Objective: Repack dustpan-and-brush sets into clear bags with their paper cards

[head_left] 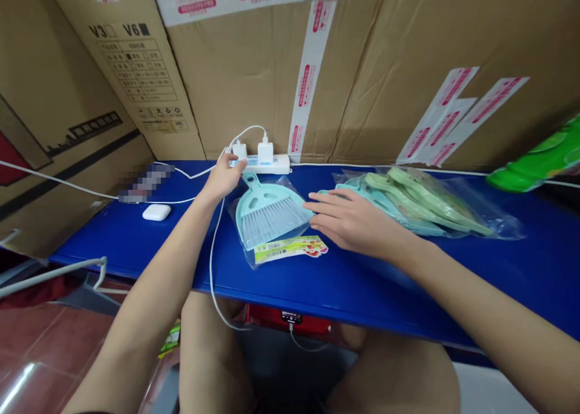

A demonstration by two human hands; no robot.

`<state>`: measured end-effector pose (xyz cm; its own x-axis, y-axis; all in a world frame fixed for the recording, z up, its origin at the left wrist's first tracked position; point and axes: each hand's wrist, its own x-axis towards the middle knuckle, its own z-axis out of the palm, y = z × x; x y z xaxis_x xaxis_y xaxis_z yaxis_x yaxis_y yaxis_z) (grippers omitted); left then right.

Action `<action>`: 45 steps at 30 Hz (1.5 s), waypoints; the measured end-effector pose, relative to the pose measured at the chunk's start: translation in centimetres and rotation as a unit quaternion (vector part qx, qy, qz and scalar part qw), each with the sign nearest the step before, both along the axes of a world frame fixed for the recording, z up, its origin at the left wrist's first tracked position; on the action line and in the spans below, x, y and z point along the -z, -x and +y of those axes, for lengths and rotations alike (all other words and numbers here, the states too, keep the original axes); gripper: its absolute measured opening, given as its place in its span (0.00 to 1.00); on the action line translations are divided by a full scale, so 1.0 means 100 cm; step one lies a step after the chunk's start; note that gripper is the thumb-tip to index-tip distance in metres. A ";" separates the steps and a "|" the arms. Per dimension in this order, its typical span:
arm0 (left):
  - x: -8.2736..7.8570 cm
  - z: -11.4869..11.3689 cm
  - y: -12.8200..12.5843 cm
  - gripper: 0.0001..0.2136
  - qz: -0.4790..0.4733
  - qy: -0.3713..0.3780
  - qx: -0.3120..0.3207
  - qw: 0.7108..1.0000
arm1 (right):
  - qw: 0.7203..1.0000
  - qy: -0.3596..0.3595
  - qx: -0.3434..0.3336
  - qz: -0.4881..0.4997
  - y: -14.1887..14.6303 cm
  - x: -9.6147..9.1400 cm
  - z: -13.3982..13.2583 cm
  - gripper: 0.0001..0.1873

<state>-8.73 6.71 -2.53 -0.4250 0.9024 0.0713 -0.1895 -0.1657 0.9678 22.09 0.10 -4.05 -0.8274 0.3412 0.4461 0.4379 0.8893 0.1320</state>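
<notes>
A light blue dustpan [254, 203] with a brush [276, 220] in it lies in a clear plastic bag on the blue table, its handle pointing away from me. A yellow-green printed label [290, 249] shows at the bag's near edge. My left hand [225, 175] is beside the handle's far end, thumb and forefinger apart; its other fingers are mostly hidden. At the dustpan's right edge, my right hand [339, 217] lies with fingers stretched out flat, nothing gripped. Just beyond it are more bagged sets, with light blue dustpans [385, 203] and pale green ones [426, 196] overlapping.
Behind the dustpan stands a white power strip [281, 163] with chargers [265, 152]. A white cable [212, 251] crosses the table [362, 299] and hangs over its front edge. A white earphone case [156, 212] lies left. Cardboard boxes [254, 69] wall the back; a green package [539, 157] is at right.
</notes>
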 end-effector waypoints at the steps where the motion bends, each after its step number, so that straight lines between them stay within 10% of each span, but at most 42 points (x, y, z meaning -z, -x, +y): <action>1: -0.006 -0.006 -0.002 0.14 0.039 0.009 0.011 0.999 | 1.000 0.005 -0.003 0.001 0.002 0.003 0.000 0.17; 9: -0.028 -0.110 -0.021 0.02 0.298 -0.037 0.178 0.937 | 1.000 -0.018 -0.001 0.007 0.009 0.004 -0.010 0.18; 12: -0.008 -0.136 -0.011 0.05 0.508 -0.117 0.187 0.833 | 0.997 -0.060 0.004 0.041 0.012 0.000 -0.030 0.15; 22: 0.018 -0.158 0.009 0.08 0.607 -0.138 0.210 0.754 | 0.995 -0.059 0.070 0.030 0.004 0.028 -0.120 0.24; 27: 0.014 -0.165 0.003 0.10 0.678 -0.201 0.153 0.690 | 0.994 -0.075 0.057 0.048 -0.030 0.036 -0.141 0.09; 31: 0.007 -0.181 -0.005 0.10 0.632 -0.200 0.126 0.738 | 0.993 -0.064 0.008 0.097 -0.040 0.039 -0.149 0.14; 37: -0.003 -0.208 -0.029 0.16 0.353 -0.034 0.248 0.901 | 0.975 0.035 -0.038 0.215 -0.015 0.020 -0.141 0.11; 42: -0.007 -0.195 -0.055 0.29 0.093 0.104 0.394 0.909 | 0.945 0.111 -0.068 0.299 0.020 0.007 -0.110 0.16; 45: -0.003 -0.184 -0.062 0.25 -0.012 0.105 0.334 0.937 | 0.931 0.170 -0.081 0.314 0.027 0.004 -0.094 0.11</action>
<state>-2.51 -11.72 -2.25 0.2400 0.9608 -0.1389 -0.2049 0.1900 0.9602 19.38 -9.33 -4.48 -0.4925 0.4450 0.7479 0.1909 0.8937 -0.4061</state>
